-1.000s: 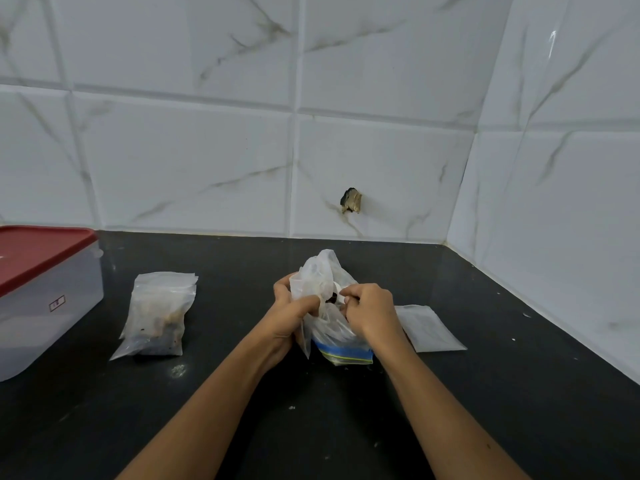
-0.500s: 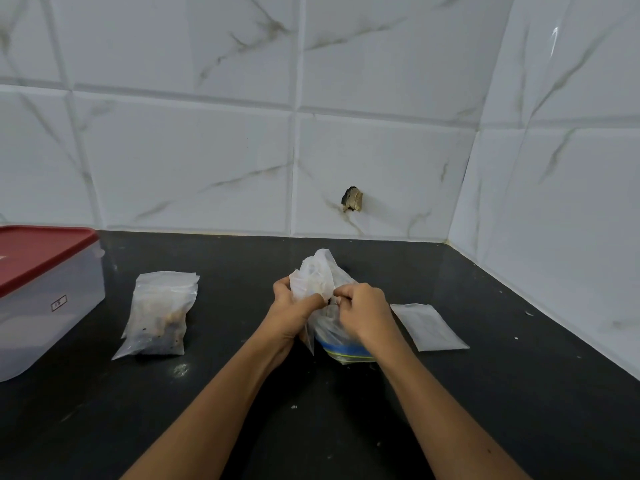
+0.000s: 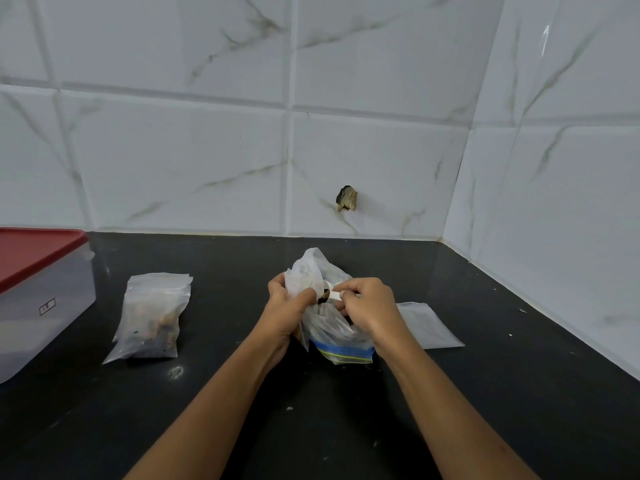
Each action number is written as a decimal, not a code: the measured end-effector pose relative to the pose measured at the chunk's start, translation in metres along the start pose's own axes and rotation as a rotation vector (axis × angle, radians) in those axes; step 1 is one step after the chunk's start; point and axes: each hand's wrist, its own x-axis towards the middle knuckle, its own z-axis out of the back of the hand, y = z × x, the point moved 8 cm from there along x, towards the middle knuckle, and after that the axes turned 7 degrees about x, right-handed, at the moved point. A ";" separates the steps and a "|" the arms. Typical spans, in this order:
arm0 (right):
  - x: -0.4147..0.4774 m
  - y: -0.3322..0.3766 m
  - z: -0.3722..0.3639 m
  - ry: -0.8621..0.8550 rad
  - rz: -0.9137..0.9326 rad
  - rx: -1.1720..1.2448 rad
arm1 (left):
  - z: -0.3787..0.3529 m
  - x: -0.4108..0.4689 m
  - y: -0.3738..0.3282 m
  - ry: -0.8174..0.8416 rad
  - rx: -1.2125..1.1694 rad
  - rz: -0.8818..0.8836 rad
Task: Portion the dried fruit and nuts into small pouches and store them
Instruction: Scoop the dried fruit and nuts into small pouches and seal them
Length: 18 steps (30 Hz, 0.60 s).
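At the centre of the black counter (image 3: 502, 393), my left hand (image 3: 287, 306) pinches a small clear pouch (image 3: 308, 268) upright by its mouth. My right hand (image 3: 370, 306) holds a small white scoop-like piece (image 3: 333, 294) at that mouth, with a dark bit of fruit (image 3: 323, 298) at its tip. Under both hands lies a larger zip bag (image 3: 344, 353) with a blue seal strip, holding dried fruit and nuts. My hands hide most of it. A pile of filled pouches (image 3: 152, 313) lies to the left.
A clear storage box with a red lid (image 3: 31, 258) stands at the left edge. One flat empty pouch (image 3: 427, 325) lies right of my right hand. Tiled walls close the back and right sides, meeting in a corner. A chipped hole (image 3: 346, 199) marks the back wall.
My hands were pressed together over the pouch half a second ago. They have parted slightly, and the white piece with the dark fruit now shows between them.
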 end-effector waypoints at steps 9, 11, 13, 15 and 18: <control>-0.003 0.005 -0.017 0.080 0.054 -0.160 | -0.004 0.000 0.001 0.038 0.037 0.007; 0.000 -0.003 -0.018 0.080 -0.012 -0.080 | -0.003 0.000 0.001 0.045 0.051 0.016; 0.003 -0.013 -0.012 0.070 -0.128 0.110 | -0.002 0.000 0.002 0.048 0.023 0.032; 0.003 -0.020 -0.006 0.054 -0.244 0.278 | -0.002 0.000 0.002 0.054 -0.002 0.040; 0.003 -0.025 0.000 0.032 -0.324 0.336 | -0.004 0.001 0.002 0.051 0.027 0.035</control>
